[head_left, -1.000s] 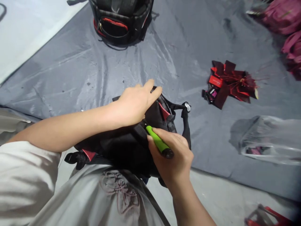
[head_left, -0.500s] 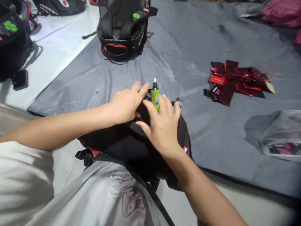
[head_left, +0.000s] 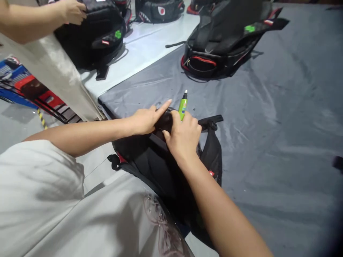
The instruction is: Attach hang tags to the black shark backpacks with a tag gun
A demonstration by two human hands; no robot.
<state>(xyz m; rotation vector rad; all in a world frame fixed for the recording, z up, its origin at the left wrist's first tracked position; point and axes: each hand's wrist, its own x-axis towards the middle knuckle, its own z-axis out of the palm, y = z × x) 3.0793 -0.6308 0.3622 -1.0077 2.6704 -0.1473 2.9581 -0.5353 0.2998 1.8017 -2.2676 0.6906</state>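
A black backpack (head_left: 139, 151) lies at the edge of the grey-covered table, against my light apron. My left hand (head_left: 146, 120) grips its upper edge, the index finger stretched out and the other fingers curled and partly hidden. My right hand (head_left: 186, 137) is closed around a green marker-like tube (head_left: 182, 109) with a black neck and white tip, which points up and leans slightly right. The right thumb lies close to the black fabric beside the left hand; I cannot tell whether it presses on it. A black strap (head_left: 211, 146) sticks out right of my right hand.
Another black backpack (head_left: 214, 46) with red trim stands on the grey table cover (head_left: 268, 142). More black bags (head_left: 91, 43) stand at the far left on a white surface (head_left: 150, 46). A co-worker's hand (head_left: 75, 11) touches one of them. A red-and-blue stack (head_left: 40, 89) stands on the floor.
My view has swung left, bringing a co-worker's arm into sight and losing the red shiny pieces at right. The green tube leans further right, and my right fingers are more curled.
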